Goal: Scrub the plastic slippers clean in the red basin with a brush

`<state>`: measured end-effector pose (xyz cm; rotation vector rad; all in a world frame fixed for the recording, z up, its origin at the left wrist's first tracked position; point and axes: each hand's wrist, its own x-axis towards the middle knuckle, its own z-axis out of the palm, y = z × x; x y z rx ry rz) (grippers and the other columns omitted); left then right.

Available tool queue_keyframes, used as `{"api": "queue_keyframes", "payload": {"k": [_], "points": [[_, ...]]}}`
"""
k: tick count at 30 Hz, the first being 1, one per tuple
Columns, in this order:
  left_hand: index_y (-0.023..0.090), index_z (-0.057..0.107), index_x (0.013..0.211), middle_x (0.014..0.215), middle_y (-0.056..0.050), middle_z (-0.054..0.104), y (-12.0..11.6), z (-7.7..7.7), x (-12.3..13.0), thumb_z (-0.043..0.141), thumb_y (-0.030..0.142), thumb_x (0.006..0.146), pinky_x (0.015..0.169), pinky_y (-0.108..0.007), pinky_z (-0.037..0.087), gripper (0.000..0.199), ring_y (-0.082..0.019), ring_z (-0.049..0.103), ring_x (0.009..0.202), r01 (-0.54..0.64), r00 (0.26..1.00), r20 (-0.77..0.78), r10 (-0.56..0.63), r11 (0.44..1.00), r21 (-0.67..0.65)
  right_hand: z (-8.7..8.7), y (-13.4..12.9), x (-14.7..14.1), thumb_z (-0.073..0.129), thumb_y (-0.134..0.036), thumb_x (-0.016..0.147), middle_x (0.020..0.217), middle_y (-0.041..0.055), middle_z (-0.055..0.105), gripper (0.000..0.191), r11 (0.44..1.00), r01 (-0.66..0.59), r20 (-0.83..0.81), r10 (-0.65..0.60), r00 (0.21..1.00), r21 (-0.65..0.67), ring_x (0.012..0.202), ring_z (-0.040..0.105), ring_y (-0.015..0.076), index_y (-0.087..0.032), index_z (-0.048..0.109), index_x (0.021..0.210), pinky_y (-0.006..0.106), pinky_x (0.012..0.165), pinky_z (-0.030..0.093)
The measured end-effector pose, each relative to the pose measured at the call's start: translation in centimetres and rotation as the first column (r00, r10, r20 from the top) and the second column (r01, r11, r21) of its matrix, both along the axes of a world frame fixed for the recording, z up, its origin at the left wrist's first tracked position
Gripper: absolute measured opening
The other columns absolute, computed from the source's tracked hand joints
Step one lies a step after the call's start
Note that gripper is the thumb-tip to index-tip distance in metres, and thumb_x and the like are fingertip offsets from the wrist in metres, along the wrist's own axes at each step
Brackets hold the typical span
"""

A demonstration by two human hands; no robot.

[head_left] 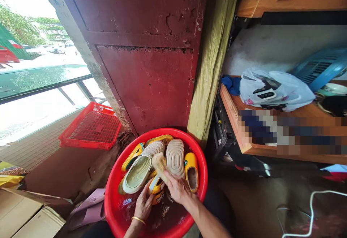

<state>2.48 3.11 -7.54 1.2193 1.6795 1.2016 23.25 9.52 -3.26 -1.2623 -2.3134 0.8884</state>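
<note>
A round red basin holds water and several clogs. My left hand, with a gold-coloured bangle at the wrist, grips a small yellow clog with a white strap at its side. In my right hand is a scrubbing brush with pale bristles, just above that clog. To the left lies a whitish clog with its insole facing up. Behind the brush, another clog shows its beige sole. A yellow clog leans by the right wall, and more yellow ones lie at the left and back.
A red plastic crate is at the left, with cardboard boxes and mauve slippers nearer. A dark red door rises behind the basin. At the right stand a wooden shelf with a plastic bag and a white cable.
</note>
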Motion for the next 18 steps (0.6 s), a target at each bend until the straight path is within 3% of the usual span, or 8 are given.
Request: {"api": "queue_keyframes", "payload": {"k": [2,4,6,12,15,18], "points": [[0.017,0.074,0.127,0.138,-0.015,0.073,-0.1,-0.3,0.1,0.070,0.054,0.073,0.120,-0.050,0.044,0.066,-0.038,0.063,0.134,0.002,1.000,0.007,-0.002,1.000,0.006,-0.3,-0.4,0.2,0.046,-0.027,0.100,0.129,0.0088,0.076,0.057,1.000,0.008,0.004,-0.008,1.000,-0.004,0.115,0.073,0.0285,-0.034,0.051,0.156,0.040,0.103,0.056],[0.019,0.074,0.127,0.139,-0.014,0.073,-0.2,-0.3,0.2,0.071,0.057,0.073,0.122,-0.050,0.042,0.066,-0.038,0.062,0.136,0.007,1.000,0.026,-0.008,0.999,0.042,-0.3,-0.3,0.5,0.044,-0.024,0.099,0.122,0.0118,0.078,0.058,0.995,0.094,0.022,-0.094,0.995,-0.010,0.112,0.074,0.0304,-0.030,0.052,0.156,0.044,0.103,0.056],[0.020,0.074,0.125,0.139,-0.013,0.073,0.0,0.4,0.3,0.074,0.063,0.072,0.122,-0.049,0.042,0.068,-0.038,0.060,0.138,-0.026,0.997,0.068,0.021,0.997,0.073,-0.1,0.3,0.8,0.042,-0.024,0.100,0.127,0.0137,0.077,0.057,0.988,0.152,0.009,-0.152,0.988,-0.007,0.117,0.073,0.0308,-0.025,0.052,0.156,0.046,0.107,0.055],[0.020,0.058,0.142,0.131,-0.011,0.077,2.9,5.9,-0.2,0.081,0.061,0.070,0.100,-0.045,0.061,0.086,-0.036,0.073,0.119,-0.133,0.905,0.410,0.118,0.991,0.008,1.8,0.5,0.1,0.038,-0.028,0.102,0.154,0.0129,0.059,0.058,0.980,0.194,-0.276,-0.174,0.945,0.047,0.136,0.061,0.0281,-0.019,0.047,0.159,0.046,0.116,0.050],[0.022,0.056,0.145,0.128,-0.010,0.078,5.1,8.2,-1.0,0.065,0.058,0.086,0.089,-0.042,0.066,0.070,-0.032,0.078,0.109,-0.211,0.903,0.378,0.204,0.977,-0.023,2.6,-0.7,-0.1,0.041,-0.026,0.101,0.153,0.0092,0.061,0.059,0.994,0.064,-0.296,-0.034,0.955,0.093,0.134,0.062,0.0255,-0.023,0.048,0.159,0.042,0.116,0.051],[0.024,0.056,0.145,0.123,-0.009,0.081,7.1,9.1,-2.0,0.041,0.048,0.100,0.086,-0.041,0.066,0.054,-0.029,0.079,0.107,-0.308,0.940,0.147,0.309,0.951,-0.034,2.7,-2.0,0.3,0.046,-0.024,0.097,0.145,0.0042,0.068,0.059,0.990,-0.105,-0.222,0.123,0.967,0.090,0.125,0.068,0.0234,-0.030,0.052,0.156,0.036,0.111,0.053]]}}
